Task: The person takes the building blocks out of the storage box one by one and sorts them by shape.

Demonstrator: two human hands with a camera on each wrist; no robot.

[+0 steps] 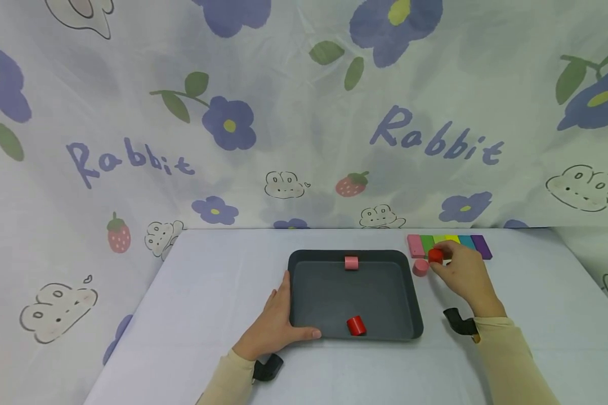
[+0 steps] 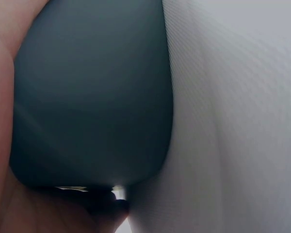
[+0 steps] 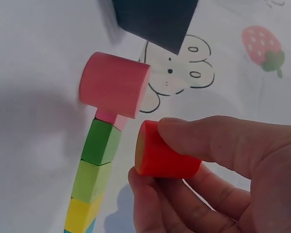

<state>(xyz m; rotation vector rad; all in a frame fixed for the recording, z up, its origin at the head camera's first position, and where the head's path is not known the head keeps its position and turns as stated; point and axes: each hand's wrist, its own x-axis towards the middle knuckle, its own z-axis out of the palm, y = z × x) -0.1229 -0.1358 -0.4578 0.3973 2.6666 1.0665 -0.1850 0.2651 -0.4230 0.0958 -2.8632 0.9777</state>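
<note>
My right hand [image 1: 463, 275] pinches a red cylinder block [image 3: 167, 153] between thumb and fingertips, above the table at the right. Just left of it stands a pink cylinder block [image 1: 420, 268], which looks large in the right wrist view. At the tray's near left corner, my left hand [image 1: 273, 326] lays its straight fingers along the left wall and its thumb along the front rim. The dark grey tray [image 1: 354, 292] carries a small pink cylinder block [image 1: 352, 263] by its far wall and a red cylinder block [image 1: 356, 325] lying near its front wall.
Behind my right hand lies a row of coloured blocks, with a pink block [image 1: 415, 246] at its left end and a purple block [image 1: 482, 247] at its right. A white cloth covers the table [image 1: 208, 292]. A printed curtain [image 1: 304, 112] hangs along the table's back edge.
</note>
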